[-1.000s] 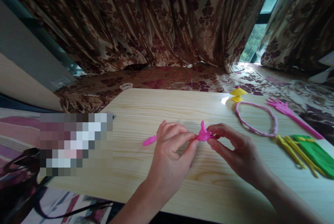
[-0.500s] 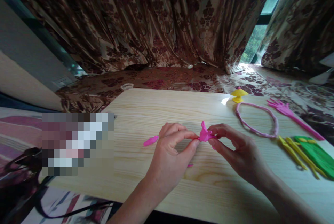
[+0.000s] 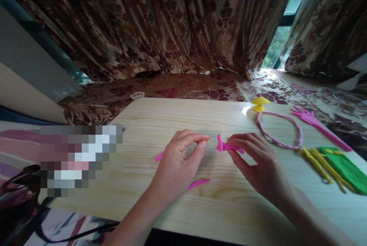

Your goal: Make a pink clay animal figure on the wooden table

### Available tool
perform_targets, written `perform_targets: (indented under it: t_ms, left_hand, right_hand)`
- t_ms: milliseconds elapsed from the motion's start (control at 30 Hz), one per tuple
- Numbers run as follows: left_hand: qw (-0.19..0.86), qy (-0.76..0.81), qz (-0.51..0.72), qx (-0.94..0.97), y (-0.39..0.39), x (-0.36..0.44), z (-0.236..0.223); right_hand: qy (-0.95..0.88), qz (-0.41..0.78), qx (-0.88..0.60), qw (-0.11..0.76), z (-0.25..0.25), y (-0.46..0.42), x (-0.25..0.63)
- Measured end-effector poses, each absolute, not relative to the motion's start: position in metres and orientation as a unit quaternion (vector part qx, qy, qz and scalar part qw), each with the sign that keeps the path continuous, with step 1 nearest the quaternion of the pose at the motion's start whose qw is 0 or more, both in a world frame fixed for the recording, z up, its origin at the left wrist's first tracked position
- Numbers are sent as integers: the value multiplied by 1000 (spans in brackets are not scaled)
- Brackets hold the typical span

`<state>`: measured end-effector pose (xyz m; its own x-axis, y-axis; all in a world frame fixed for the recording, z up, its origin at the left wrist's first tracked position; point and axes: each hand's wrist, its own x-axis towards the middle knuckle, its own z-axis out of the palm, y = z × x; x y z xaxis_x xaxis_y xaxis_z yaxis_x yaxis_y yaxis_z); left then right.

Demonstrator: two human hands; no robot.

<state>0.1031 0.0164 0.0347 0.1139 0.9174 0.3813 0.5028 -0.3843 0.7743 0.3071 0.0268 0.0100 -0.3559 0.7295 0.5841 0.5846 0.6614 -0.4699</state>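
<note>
Right hand (image 3: 258, 165): thumb and forefinger pinched on a small pink clay piece (image 3: 225, 146), held just above the table (image 3: 172, 116), approx. mid-board. Left hand (image 3: 179, 162): thumb and forefinger curled toward each other w/ a narrow gap, holding nothing; tips just left of the clay piece, not touching it. Pink clay strip (image 3: 198, 183) lies flat on the table nr the front edge, just right of the left wrist. Second pink scrap (image 3: 159, 156) shows behind the left hand, partly hidden. Toward the right edge: pink loop (image 3: 279, 129), yellow cone-shaped item (image 3: 260, 103) at the far side, pink hand-shaped tool (image 3: 315, 125), yellow tools (image 3: 321, 163), green clay slab (image 3: 346, 167). Patterned curtain (image 3: 172, 28) beyond the far edge.
</note>
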Motion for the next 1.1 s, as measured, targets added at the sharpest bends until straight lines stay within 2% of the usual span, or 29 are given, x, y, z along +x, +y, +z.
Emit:
perform_targets:
  t_ms: [133,300,433,867,1100]
  left_hand:
    - [225,514,432,706,10,101,28]
    - [175,519,424,722,1,105,17]
    - [119,527,404,738,2,112,14]
    - [120,519,396,748,4,110,19]
    - [67,531,287,795,-24,92,8]
  right_hand:
    - [-813,107,-405,404,9,28,305]
    - [-763,210,-428,437,9,27,302]
    - [-743,266,-441,427,12,25,302]
    - [-727,278,-456,432,14,26,305]
    - [-719,310,-466,412,11,28,306]
